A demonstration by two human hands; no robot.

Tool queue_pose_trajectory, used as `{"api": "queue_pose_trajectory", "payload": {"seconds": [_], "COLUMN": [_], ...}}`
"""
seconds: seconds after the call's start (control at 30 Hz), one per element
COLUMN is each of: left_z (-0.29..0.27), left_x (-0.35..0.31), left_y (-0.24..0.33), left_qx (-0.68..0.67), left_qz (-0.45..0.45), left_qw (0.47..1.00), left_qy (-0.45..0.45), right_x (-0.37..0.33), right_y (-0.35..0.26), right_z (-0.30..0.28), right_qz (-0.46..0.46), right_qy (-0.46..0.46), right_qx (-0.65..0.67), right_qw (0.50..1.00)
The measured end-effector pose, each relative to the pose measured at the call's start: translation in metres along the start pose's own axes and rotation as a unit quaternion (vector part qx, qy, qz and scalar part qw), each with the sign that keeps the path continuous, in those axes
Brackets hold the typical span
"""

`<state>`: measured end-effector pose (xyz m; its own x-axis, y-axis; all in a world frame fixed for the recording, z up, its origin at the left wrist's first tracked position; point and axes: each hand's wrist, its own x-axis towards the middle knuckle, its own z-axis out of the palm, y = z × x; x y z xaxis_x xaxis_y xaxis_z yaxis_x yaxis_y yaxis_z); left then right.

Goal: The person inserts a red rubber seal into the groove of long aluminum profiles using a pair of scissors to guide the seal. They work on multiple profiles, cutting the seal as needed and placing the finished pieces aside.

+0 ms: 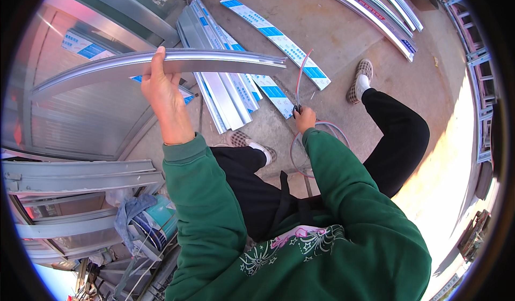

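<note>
A long silver aluminium profile (225,60) reaches across the upper left, raised above the floor. My left hand (163,100) is closed round it, thumb over the top edge and fingers behind. Lower and to the right, my right hand (306,120) is closed on what look like black-handled scissors (296,109). A thin red and grey strip (300,78) rises from beside that hand toward the profile's free end. More of the strip lies as a loose coil (347,135) on the floor, partly hidden behind my right sleeve.
Stacked silver profiles (217,94) and a blue-and-white film-covered length (279,38) lie ahead on the concrete. More white profiles (370,14) lie far right. Glazed metal panels (80,124) stand at left, above a teal bucket (161,215) with a cloth. A ladder-like frame (483,86) edges the right.
</note>
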<state>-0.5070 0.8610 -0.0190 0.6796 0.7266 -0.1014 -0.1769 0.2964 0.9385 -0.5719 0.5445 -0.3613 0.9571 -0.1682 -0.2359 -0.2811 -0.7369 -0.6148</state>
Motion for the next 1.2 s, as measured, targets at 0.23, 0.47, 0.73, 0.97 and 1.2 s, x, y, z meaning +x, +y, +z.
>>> {"api": "queue_pose_trajectory", "payload": {"seconds": [0.23,0.47,0.73,0.97,1.2], "left_z": [0.004,-0.001,0.003,0.014,0.013], "left_x": [0.003,0.006,0.006,0.004,-0.001], "left_y": [-0.001,0.001,-0.001,0.004,0.015], "left_qx": [0.005,0.032,0.050,-0.003,-0.035], "left_qz": [-0.013,-0.006,0.014,0.118,0.222], "left_qw": [1.000,0.999,0.998,0.993,0.973], "left_qy": [0.000,0.006,0.025,0.014,0.057], "right_x": [0.027,0.085,0.228,0.142,-0.043], "right_y": [0.007,0.000,-0.011,-0.130,-0.186], "right_z": [0.005,-0.030,-0.112,-0.225,-0.243], "right_qz": [0.006,0.177,0.204,-0.116,0.000], "right_qy": [-0.106,0.171,-0.011,-0.145,-0.358], "right_qx": [0.110,0.204,0.761,0.697,0.664], "right_qw": [0.988,0.948,0.615,0.692,0.656]}}
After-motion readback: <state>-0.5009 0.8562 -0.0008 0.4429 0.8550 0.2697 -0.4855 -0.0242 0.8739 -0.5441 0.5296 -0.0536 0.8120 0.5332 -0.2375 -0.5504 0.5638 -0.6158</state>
